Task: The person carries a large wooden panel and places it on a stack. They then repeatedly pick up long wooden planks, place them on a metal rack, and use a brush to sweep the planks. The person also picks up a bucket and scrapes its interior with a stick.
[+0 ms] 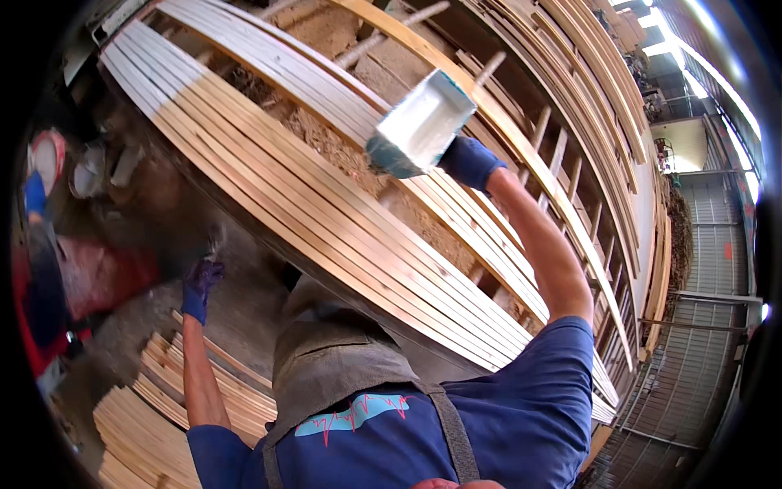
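My right hand (471,163), in a dark blue glove, is closed on the near right side of a rectangular paint tub (423,122). The tub is tilted, white inside, with teal smears on its outer walls. It hangs above rows of long wooden slats (326,196). The front row is white at its far left end and bare wood along the rest. Down to the left, away from the slats, my gloved left hand (202,287) is closed on what looks like a paintbrush (214,239), blurred and partly lost against the dark floor.
Another person's blue-gloved hand (34,194) and red clothing show at the far left, beside pale buckets (88,173). A stack of bare slats (138,432) lies at lower left. Longer boards (595,90) rest on a rack beyond the tub. A metal-sheet wall (713,244) stands at right.
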`<action>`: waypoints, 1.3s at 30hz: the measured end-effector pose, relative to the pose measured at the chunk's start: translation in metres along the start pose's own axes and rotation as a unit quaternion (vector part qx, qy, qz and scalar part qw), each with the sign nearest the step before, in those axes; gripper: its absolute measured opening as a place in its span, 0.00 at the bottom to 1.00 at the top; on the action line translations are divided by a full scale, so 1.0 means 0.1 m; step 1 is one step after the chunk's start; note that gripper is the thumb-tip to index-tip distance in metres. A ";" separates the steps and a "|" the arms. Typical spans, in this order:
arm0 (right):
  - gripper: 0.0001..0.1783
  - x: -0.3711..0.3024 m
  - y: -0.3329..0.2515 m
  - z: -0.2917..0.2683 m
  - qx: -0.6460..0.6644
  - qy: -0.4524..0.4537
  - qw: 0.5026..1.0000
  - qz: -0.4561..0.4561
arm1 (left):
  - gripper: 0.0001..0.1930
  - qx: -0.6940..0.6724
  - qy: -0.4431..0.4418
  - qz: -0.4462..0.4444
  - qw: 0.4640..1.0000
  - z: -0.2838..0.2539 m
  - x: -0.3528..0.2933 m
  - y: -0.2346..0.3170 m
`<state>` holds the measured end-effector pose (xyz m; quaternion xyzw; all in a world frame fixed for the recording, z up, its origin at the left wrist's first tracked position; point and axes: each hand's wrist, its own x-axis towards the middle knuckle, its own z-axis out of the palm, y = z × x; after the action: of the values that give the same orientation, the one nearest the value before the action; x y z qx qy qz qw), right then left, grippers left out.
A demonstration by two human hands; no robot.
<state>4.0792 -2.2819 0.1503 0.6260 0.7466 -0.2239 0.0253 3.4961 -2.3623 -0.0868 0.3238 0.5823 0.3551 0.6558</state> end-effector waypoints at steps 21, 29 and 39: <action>0.16 -5.71 2.90 0.90 -0.004 -0.006 1.000 0.024 | 0.14 0.104 0.046 -0.168 0.979 3.16 -4.71 -4.00; 0.21 -8.19 4.56 1.45 0.003 -0.030 0.999 0.040 | 0.11 0.036 0.070 -0.084 0.993 4.46 -6.13 -5.09; 0.16 -9.91 5.41 1.82 -0.077 -0.006 0.997 -0.031 | 0.18 -0.017 0.195 -0.375 0.906 5.54 -9.59 -8.01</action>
<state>4.7601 -3.2011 0.1384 0.5976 0.7804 -0.1700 0.0708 4.0508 -3.6080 -0.1835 -0.0053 0.7707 0.1488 0.6196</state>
